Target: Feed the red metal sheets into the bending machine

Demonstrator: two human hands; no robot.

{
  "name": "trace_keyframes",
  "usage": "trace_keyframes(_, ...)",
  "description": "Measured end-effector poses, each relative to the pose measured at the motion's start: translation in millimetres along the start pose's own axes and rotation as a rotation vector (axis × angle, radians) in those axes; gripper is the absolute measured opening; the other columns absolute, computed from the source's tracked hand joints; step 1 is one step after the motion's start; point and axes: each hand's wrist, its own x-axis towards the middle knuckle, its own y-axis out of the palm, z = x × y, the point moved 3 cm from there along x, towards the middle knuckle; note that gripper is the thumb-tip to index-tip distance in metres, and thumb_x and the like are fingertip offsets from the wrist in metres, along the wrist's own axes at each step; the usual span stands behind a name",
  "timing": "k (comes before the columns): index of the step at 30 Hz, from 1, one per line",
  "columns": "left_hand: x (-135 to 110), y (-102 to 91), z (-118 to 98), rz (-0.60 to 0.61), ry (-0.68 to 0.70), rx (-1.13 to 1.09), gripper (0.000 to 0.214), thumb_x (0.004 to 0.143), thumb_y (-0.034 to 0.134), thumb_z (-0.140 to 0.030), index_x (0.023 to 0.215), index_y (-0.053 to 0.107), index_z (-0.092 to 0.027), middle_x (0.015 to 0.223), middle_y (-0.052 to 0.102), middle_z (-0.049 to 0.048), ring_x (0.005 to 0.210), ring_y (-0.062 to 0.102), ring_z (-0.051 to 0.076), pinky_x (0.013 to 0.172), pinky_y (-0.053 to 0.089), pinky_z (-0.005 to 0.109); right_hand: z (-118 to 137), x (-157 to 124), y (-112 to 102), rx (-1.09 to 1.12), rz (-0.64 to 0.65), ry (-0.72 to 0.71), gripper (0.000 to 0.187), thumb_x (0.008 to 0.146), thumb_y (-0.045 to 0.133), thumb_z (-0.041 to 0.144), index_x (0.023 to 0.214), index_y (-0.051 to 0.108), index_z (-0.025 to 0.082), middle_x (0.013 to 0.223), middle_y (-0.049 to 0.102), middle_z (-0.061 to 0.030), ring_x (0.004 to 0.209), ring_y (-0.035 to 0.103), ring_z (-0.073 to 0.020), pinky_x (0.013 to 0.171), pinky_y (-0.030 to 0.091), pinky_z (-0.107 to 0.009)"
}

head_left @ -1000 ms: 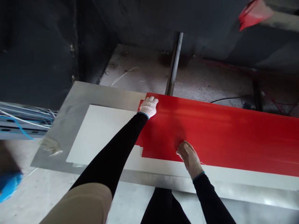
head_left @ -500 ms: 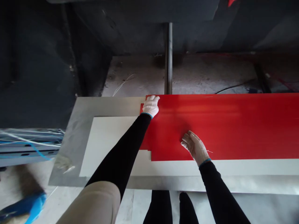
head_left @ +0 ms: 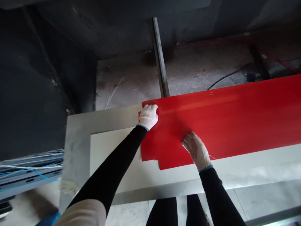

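Observation:
A long, glossy red sheet (head_left: pixel 221 116) lies on top of other red sheets (head_left: pixel 148 150), whose left ends stick out from under it. Beneath them is a white sheet (head_left: pixel 105 150), itself on a larger grey metal sheet (head_left: pixel 77 138). My left hand (head_left: pixel 149 116), in a white knitted glove with a blue cuff edge, is closed at the red sheet's upper left corner, its fingertips partly hidden. Over the red surface, my right hand (head_left: pixel 197 150) is gloved the same way, its fingers loosely bent and holding nothing visible. Whether its fingertips touch the sheet I cannot tell.
A metal bar (head_left: pixel 160 59) runs away from the stack's far edge across the floor (head_left: pixel 131 75). Dark panels (head_left: pixel 30 88) stand at the left and back. Metal profiles with white and blue strands (head_left: pixel 30 169) lie at the lower left. A dark cable (head_left: pixel 223 78) is behind the stack.
The view has turned, so the stack now slants up to the right. Both hands keep nearly the same places on the red sheet.

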Motion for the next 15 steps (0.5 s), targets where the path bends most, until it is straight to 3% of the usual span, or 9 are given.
trace_keyframes(5, -3, -2.8, 7, 0.047, -0.025, -0.037, 0.043, 0.084, 0.053, -0.008, 0.125, 0.063, -0.016, 0.123, 0.062, 0.0128, 0.109, 0.061, 0.028, 0.094, 0.052, 0.038, -19, -11, 15, 0.057, -0.001, 0.030, 0.068, 0.065, 0.095, 0.049, 0.121, 0.068, 0.021, 0.126, 0.072, -0.0141, 0.111, 0.070, -0.0316, 0.091, 0.065, -0.045)
trace_keyframes(9, -11, -4.7, 2, 0.120, -0.015, 0.024, 0.038, 0.085, 0.053, -0.009, 0.121, 0.063, -0.016, 0.117, 0.063, 0.0128, 0.112, 0.059, 0.030, 0.097, 0.050, 0.040, -30, -16, 23, 0.109, -0.021, 0.037, 0.066, 0.064, 0.093, 0.047, 0.119, 0.066, 0.020, 0.118, 0.073, -0.0130, 0.105, 0.071, -0.0302, 0.090, 0.063, -0.046)
trace_keyframes(12, -39, -4.3, -9, 0.168, -0.021, 0.017, 0.035, 0.087, 0.052, -0.010, 0.119, 0.063, -0.017, 0.114, 0.065, 0.0126, 0.110, 0.060, 0.029, 0.094, 0.051, 0.039, -42, -27, 20, 0.093, -0.115, -0.028, 0.062, 0.067, 0.089, 0.046, 0.120, 0.063, 0.023, 0.107, 0.071, -0.0066, 0.095, 0.069, -0.0235, 0.087, 0.062, -0.040)
trace_keyframes(15, -81, -1.5, -24, 0.217, -0.008, -0.015, 0.031, 0.090, 0.051, -0.012, 0.117, 0.064, -0.018, 0.112, 0.066, 0.0117, 0.108, 0.062, 0.029, 0.090, 0.052, 0.037, -60, -51, 0, 0.039, -0.303, -0.143, 0.069, 0.071, 0.084, 0.049, 0.130, 0.056, 0.028, 0.122, 0.065, -0.0046, 0.103, 0.067, -0.0208, 0.089, 0.061, -0.035)
